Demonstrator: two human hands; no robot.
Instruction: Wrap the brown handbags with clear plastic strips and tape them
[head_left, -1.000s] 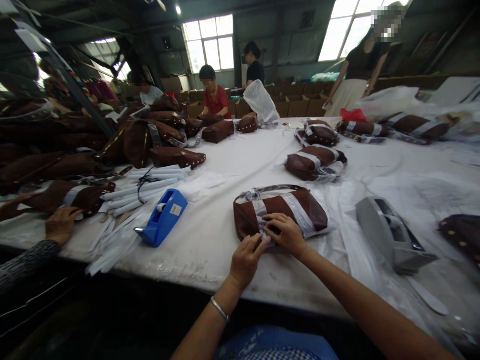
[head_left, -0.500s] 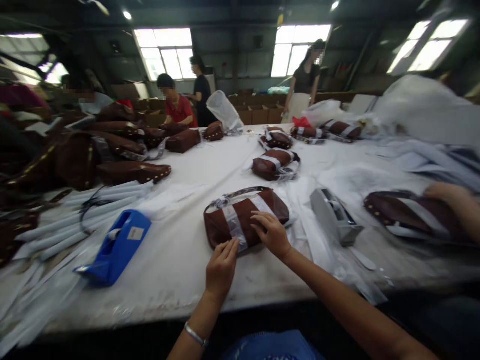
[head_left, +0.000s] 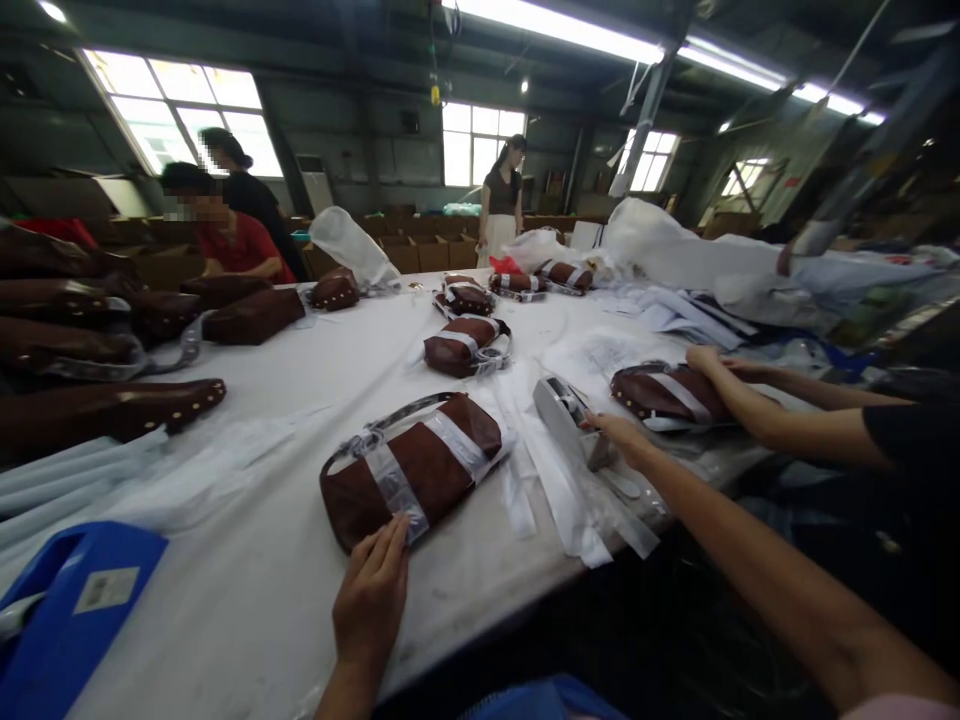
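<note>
A brown leather handbag [head_left: 424, 455] lies on the table before me, with two clear plastic strips across it and its wrapped handle towards the far side. My left hand [head_left: 371, 590] has its fingers pressed together on the lower end of the left plastic strip [head_left: 394, 482], at the bag's near edge. To the right, my right hand [head_left: 621, 438] reaches a grey tape dispenser [head_left: 559, 405], its fingertips closed at the dispenser's near end. Whatever is between those fingertips is too small to make out.
A co-worker's hands [head_left: 709, 362] rest on another brown handbag [head_left: 664, 392] at the right. A blue tape dispenser [head_left: 90, 600] stands front left. Several wrapped bags, including one [head_left: 465, 345], lie farther back. White strips [head_left: 562, 490] hang over the table's near edge.
My right hand has left the handbag and moved right to the grey tape dispenser. My left hand stays at the strip's lower end. The view has turned to the right.
</note>
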